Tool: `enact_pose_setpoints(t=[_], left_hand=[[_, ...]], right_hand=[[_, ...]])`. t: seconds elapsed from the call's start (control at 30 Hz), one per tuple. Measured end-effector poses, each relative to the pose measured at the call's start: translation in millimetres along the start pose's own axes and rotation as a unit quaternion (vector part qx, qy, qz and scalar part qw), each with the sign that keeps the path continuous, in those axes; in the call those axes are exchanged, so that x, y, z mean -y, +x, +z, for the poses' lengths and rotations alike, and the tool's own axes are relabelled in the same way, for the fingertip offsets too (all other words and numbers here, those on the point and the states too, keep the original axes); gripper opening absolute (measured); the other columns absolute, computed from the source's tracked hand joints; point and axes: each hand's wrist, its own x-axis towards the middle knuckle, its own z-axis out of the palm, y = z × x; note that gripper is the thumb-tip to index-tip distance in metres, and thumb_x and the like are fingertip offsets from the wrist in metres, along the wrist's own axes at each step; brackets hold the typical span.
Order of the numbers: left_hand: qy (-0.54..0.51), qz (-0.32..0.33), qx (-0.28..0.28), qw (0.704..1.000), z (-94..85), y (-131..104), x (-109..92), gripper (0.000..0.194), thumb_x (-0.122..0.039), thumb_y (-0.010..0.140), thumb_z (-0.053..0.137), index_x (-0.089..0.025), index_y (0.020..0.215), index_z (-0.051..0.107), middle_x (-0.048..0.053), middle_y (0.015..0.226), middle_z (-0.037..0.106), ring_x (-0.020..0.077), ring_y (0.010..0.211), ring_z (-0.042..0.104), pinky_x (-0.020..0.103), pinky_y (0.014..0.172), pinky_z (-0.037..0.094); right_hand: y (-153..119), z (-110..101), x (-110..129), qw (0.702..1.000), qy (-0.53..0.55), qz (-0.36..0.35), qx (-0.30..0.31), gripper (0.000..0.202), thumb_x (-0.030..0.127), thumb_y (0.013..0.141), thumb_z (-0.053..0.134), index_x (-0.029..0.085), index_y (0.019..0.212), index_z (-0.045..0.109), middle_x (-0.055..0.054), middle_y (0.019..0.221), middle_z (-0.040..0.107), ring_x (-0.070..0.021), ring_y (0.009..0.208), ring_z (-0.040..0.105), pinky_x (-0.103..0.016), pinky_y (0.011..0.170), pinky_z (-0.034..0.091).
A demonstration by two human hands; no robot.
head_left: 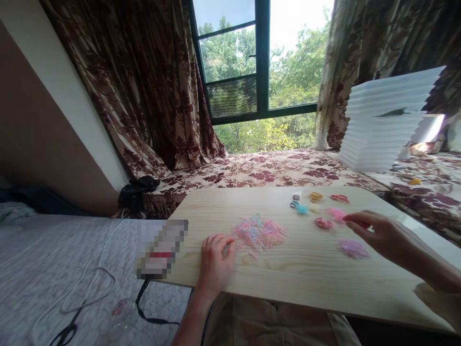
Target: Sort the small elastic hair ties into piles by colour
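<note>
A loose heap of thin pink, lilac and pale blue strands (260, 233), perhaps small elastic bands, lies mid-table. At its left edge rests my left hand (216, 259), fingers curled and thumb tip close to them; what they hold, if anything, is hidden. My right hand (370, 228) hovers at the right, slightly blurred, thumb and fingers pinched together beside a small bright pink pile (337, 215). I cannot make out what is in the pinch. Below that hand sits a lilac pile (353, 249). Nearby are a red bundle (323, 223) and a turquoise pile (301, 209).
Farther back on the wooden table (288, 283) lie a yellow bundle (316, 197), another red bundle (339, 198) and dark rings (295, 197). A pixelated object (162, 250) covers the left edge. A white pleated shade (385, 122) stands behind at right.
</note>
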Motion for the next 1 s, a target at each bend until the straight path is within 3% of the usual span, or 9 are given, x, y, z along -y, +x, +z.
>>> enact_pose_setpoints(t=[0.1, 0.2, 0.37, 0.5, 0.83, 1.0], left_hand=[[0.002, -0.004, 0.001, 1.000, -1.6, 0, -3, 0.015, -0.016, 0.086, 0.057, -0.021, 0.087, 0.071, 0.005, 0.091, 0.074, 0.0234, 0.093, 0.064, 0.044, 0.093, 0.048], [0.003, -0.008, 0.010, 1.000, -3.4, 1, -6, 0.014, -0.014, 0.086, 0.059, -0.021, 0.087, 0.071, 0.004, 0.090, 0.074, 0.0228, 0.094, 0.064, 0.043, 0.093, 0.048], [0.008, -0.029, 0.028, 0.999, -6.3, 2, -10, 0.013, -0.012, 0.084, 0.062, -0.021, 0.087, 0.071, 0.003, 0.091, 0.073, 0.0219, 0.095, 0.063, 0.042, 0.094, 0.047], [0.016, -0.047, 0.044, 0.998, -10.1, 4, -15, 0.013, -0.012, 0.085, 0.062, -0.021, 0.089, 0.071, 0.003, 0.093, 0.072, 0.0210, 0.096, 0.063, 0.042, 0.095, 0.046], [0.023, -0.093, 0.066, 0.993, -11.7, 9, -22, 0.016, -0.012, 0.083, 0.062, -0.023, 0.090, 0.071, 0.003, 0.093, 0.071, 0.0199, 0.095, 0.064, 0.041, 0.096, 0.047], [0.002, -0.123, 0.095, 0.988, -14.2, 20, -20, 0.015, -0.015, 0.084, 0.062, -0.023, 0.092, 0.071, 0.003, 0.094, 0.073, 0.0211, 0.096, 0.064, 0.041, 0.096, 0.049]], right_hand=[[-27, 12, 40, 0.996, 0.053, -0.042, 0.053, 0.041, 0.060, 0.082, 0.052, 0.025, 0.075, 0.073, -0.008, 0.074, 0.073, -0.0192, 0.059, 0.064, -0.033, 0.055, 0.050], [-47, 31, 78, 0.990, 0.095, -0.047, 0.093, 0.039, 0.054, 0.087, 0.050, 0.024, 0.078, 0.072, -0.006, 0.077, 0.072, -0.0181, 0.061, 0.065, -0.031, 0.056, 0.051], [-53, 61, 112, 0.976, 0.145, -0.062, 0.153, 0.033, 0.042, 0.091, 0.046, 0.023, 0.083, 0.072, -0.006, 0.080, 0.071, -0.0180, 0.070, 0.067, -0.029, 0.060, 0.053], [-56, 74, 113, 0.974, 0.149, -0.089, 0.146, 0.028, 0.039, 0.093, 0.048, 0.024, 0.085, 0.071, -0.005, 0.085, 0.071, -0.0183, 0.074, 0.068, -0.029, 0.064, 0.054], [-68, 91, 85, 0.963, 0.159, -0.204, 0.072, 0.023, 0.044, 0.092, 0.054, 0.029, 0.101, 0.069, -0.002, 0.090, 0.072, -0.0183, 0.075, 0.069, -0.030, 0.061, 0.055], [-66, 87, 93, 0.968, 0.166, -0.174, 0.075, 0.019, 0.040, 0.092, 0.055, 0.030, 0.098, 0.069, -0.002, 0.089, 0.072, -0.0188, 0.074, 0.069, -0.031, 0.060, 0.055]])
